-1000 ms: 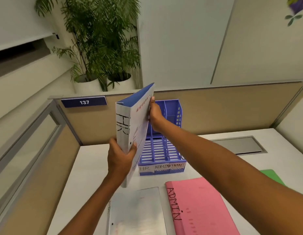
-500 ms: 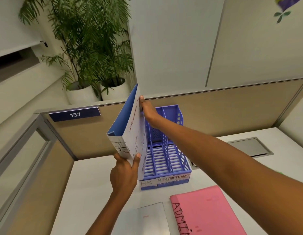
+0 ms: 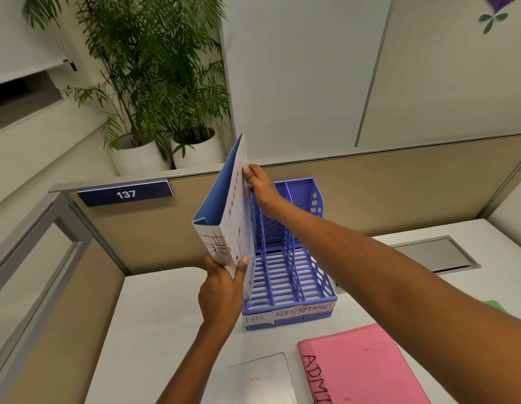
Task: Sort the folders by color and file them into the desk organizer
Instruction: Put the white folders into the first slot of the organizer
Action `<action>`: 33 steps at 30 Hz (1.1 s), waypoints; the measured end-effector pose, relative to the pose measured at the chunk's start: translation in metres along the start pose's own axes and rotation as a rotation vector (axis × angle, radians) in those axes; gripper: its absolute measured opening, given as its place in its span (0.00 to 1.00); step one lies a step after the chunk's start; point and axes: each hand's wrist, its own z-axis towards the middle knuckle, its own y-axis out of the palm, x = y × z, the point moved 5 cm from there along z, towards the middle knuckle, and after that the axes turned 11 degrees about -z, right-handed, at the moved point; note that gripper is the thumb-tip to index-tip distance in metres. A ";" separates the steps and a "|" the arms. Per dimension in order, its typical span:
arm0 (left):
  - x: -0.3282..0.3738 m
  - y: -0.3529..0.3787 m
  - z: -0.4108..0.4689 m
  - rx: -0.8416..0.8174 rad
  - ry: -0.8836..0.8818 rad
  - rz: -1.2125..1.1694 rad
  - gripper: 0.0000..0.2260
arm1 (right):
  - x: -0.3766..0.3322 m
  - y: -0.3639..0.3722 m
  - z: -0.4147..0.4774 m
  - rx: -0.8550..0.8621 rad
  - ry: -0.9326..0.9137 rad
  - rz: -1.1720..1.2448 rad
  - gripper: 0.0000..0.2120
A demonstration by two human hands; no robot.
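I hold a white folder (image 3: pixel 234 220) with a blue inside and "HR" on its spine, upright and tilted, above the left slot of the purple desk organizer (image 3: pixel 291 287). My left hand (image 3: pixel 221 290) grips its lower corner. My right hand (image 3: pixel 257 185) pinches its top edge. The organizer's front carries the labels HR, ADMIN and FINANCE, and its slots look empty. A pink folder (image 3: pixel 367 371) marked "ADMIN" lies flat on the desk in front. A second white folder (image 3: pixel 262 380) lies left of it. A green folder (image 3: pixel 496 306) peeks out behind my right forearm.
The white desk (image 3: pixel 154 330) sits in a cubicle with beige partition walls (image 3: pixel 399 185) behind and to the left. A grey cable hatch (image 3: pixel 437 255) lies at the right rear of the desk. Potted plants (image 3: pixel 154 112) stand beyond the partition by a "137" plate (image 3: pixel 125 194).
The HR folder has moved forward and down toward the organizer's left slot, turning so its blue inside faces me. The camera view shifted slightly closer.
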 end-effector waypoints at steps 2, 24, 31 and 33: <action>0.003 0.001 0.003 0.009 0.002 -0.007 0.32 | 0.007 -0.001 0.001 0.008 0.001 0.003 0.20; -0.050 0.037 -0.011 0.162 -0.076 0.039 0.30 | 0.013 0.053 -0.044 -0.260 -0.087 -0.393 0.30; -0.069 0.053 -0.017 0.069 -0.072 0.179 0.31 | 0.037 0.059 -0.065 -0.270 0.103 -0.151 0.36; -0.072 0.057 -0.017 0.058 -0.057 0.242 0.31 | 0.048 0.056 -0.069 -0.272 0.165 -0.079 0.36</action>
